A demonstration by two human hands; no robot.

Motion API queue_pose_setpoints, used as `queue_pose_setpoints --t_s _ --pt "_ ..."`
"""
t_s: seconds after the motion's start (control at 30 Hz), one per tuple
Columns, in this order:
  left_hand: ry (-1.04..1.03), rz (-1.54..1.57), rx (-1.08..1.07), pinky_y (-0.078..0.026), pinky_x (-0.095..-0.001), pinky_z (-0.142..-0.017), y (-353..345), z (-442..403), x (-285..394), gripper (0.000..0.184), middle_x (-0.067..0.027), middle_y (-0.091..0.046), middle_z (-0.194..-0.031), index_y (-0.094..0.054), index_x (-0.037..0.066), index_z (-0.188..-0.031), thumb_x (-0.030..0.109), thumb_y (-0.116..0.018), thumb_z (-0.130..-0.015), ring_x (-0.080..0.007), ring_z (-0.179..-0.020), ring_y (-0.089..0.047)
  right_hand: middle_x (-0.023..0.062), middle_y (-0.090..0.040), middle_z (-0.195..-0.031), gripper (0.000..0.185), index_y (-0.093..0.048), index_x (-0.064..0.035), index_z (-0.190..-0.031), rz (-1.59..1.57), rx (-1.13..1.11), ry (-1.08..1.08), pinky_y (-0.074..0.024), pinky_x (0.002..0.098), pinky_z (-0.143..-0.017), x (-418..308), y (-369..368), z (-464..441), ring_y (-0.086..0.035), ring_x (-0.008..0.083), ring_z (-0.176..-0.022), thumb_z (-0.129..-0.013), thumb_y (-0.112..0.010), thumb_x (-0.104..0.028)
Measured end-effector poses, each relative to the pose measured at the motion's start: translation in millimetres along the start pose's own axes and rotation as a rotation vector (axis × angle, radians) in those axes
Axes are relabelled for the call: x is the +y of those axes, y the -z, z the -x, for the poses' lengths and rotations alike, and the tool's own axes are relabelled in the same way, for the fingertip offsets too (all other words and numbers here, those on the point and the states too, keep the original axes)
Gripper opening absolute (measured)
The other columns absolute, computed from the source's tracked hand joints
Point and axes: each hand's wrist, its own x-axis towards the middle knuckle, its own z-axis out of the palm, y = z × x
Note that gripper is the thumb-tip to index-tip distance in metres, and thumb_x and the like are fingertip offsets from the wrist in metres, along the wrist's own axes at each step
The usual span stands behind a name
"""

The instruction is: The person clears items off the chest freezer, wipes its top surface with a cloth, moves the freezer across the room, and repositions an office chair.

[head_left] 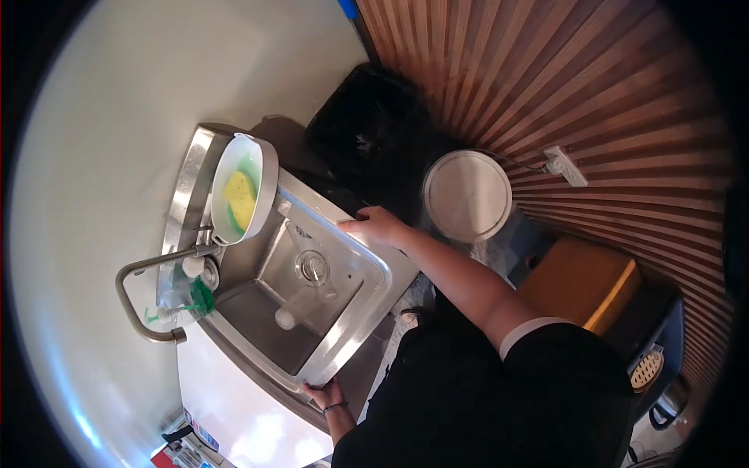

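A steel sink (335, 360) lies in front of me, tilted in the view. My right hand (374, 225) grips its upper right rim, thumb and fingers spread across the edge. At the lower rim, my left hand (324, 392) holds the corner, with a dark band on the wrist. Inside the basin is a clear object (292, 312), possibly a bottle, near the round drain strainer (312, 267). A white oval tub (267, 183) holding a yellow sponge (240, 197) sits at the sink's upper left. Beside the tub curves a metal faucet (125, 292).
Green-and-clear bottles (200, 296) stand behind the basin. Beyond the right rim are a black bin (367, 117) and a round pale lid (468, 195). Farther right are an orange-brown box (581, 281), a wall outlet (565, 166) and a metal kettle (671, 399).
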Motion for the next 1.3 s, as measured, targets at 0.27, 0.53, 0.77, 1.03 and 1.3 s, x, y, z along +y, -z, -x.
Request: queue_pose_setpoints --t_s 0.27,0.53,0.77,1.03,1.3 --pt "0.029 0.064 0.018 -0.031 -0.0512 -0.088 -7.7 2.4 0.7 0.051 -0.0085 -0.04 -0.119 -0.038 0.013 -0.117 0.047 -0.034 -0.079 -0.0299 -0.109 -0.037 0.0105 -0.054 -0.061 0.052 -0.051 -0.0035 -0.06 -0.039 0.045 0.012 -0.0389 0.0303 -0.054 -3.5 -0.4 2.9 -0.051 0.0183 -0.059 -0.057 -0.063 -0.054" --pt "0.027 -0.011 0.113 -0.03 -0.0508 -0.09 5.1 -10.5 5.2 0.051 -0.0091 -0.04 -0.12 -0.039 0.012 -0.117 0.046 -0.034 -0.079 -0.0308 -0.109 -0.037 0.0064 -0.05 -0.064 0.053 -0.052 -0.0009 -0.068 -0.044 0.022 0.007 -0.0361 0.0279 -0.057 -1.7 -2.2 2.3 -0.046 0.0138 -0.062 -0.062 -0.06 -0.053" --pt "0.009 0.003 0.154 -0.03 -0.0508 -0.09 -15.9 4.1 1.7 0.052 -0.0092 -0.04 -0.119 -0.038 0.012 -0.118 0.046 -0.034 -0.078 -0.0311 -0.109 -0.038 0.007 -0.05 -0.063 0.054 -0.053 -0.0005 -0.07 -0.089 0.019 0.05 -0.0364 0.0282 -0.056 -1.3 -0.3 4.3 -0.047 0.0146 -0.061 -0.061 -0.061 -0.053" --pt "0.025 0.022 0.161 -0.03 -0.0509 -0.09 -21.6 6.6 1.6 0.054 -0.0094 -0.037 -0.121 -0.036 0.011 -0.12 0.046 -0.034 -0.078 -0.0316 -0.11 -0.037 0.0047 -0.048 -0.059 0.049 -0.051 -0.0026 -0.065 -0.067 0.014 0.043 -0.0344 0.0273 -0.053 -3.2 -0.9 3.1 -0.043 0.0127 -0.057 -0.063 -0.061 -0.05" --pt "0.029 0.023 0.161 -0.03 -0.0509 -0.09 -21.6 1.5 3.2 0.054 -0.0097 -0.038 -0.121 -0.036 0.011 -0.119 0.047 -0.031 -0.079 -0.0317 -0.11 -0.036 0.0038 -0.047 -0.059 0.049 -0.051 -0.0027 -0.064 -0.033 0.01 0.039 -0.0338 0.0269 -0.053 -3.7 1.0 2.7 -0.042 0.0121 -0.057 -0.063 -0.061 -0.05"
